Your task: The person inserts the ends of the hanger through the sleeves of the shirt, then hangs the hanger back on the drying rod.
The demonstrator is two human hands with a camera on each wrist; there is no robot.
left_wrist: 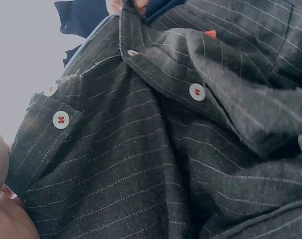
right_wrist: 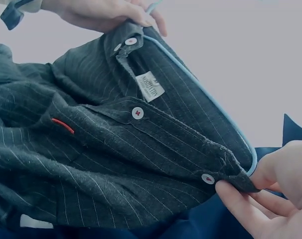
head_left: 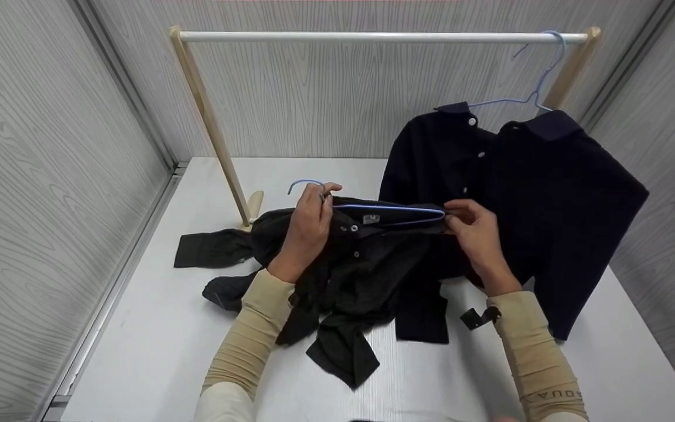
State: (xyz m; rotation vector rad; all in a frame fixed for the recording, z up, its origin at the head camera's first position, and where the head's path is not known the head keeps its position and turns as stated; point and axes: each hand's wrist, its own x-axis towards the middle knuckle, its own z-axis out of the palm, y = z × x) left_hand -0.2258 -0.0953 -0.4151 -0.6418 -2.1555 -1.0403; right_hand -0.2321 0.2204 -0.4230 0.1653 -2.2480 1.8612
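Note:
A dark pinstriped shirt (head_left: 372, 269) with white buttons lies bunched over the table, its neck opening spread toward the head camera. Inside the opening runs a blue wire hanger (head_left: 390, 207), its hook sticking out past my left hand (head_left: 309, 225). That hand grips the shirt's collar together with the hanger near the hook. At the other end, my right hand (head_left: 478, 234) pinches the shirt's edge by the hanger's rounded corner, beside a button in the right wrist view. A white label (right_wrist: 150, 86) shows inside the collar.
A rack with a white rail (head_left: 372, 37) and wooden posts stands behind. From its right end hangs a navy shirt (head_left: 554, 199) on another blue hanger (head_left: 539, 82), close to my right hand. The white table (head_left: 138, 351) is bounded by grey wood-patterned panels.

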